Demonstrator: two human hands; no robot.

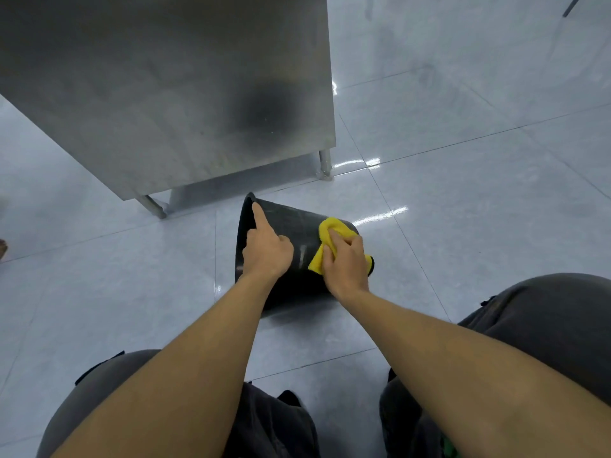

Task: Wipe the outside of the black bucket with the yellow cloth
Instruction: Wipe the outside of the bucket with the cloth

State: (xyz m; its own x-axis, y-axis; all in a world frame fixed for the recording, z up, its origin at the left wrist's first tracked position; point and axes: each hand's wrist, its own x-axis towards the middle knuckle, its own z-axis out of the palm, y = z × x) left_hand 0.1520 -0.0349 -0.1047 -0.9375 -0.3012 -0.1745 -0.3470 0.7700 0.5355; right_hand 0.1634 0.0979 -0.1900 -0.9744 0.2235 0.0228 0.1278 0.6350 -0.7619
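Note:
The black bucket (294, 233) lies on its side on the tiled floor, its open mouth facing left and its base to the right. My left hand (266, 247) grips the rim, index finger stretched along the edge. My right hand (345, 262) presses the bunched yellow cloth (327, 236) against the bucket's outer wall near the base. Part of the cloth is hidden under my fingers.
A stainless steel cabinet (185, 94) on short metal legs (325, 161) stands just behind the bucket. The glossy pale tiled floor (479, 209) stretches to the right. My knees in dark trousers (555, 325) flank the bottom of the view.

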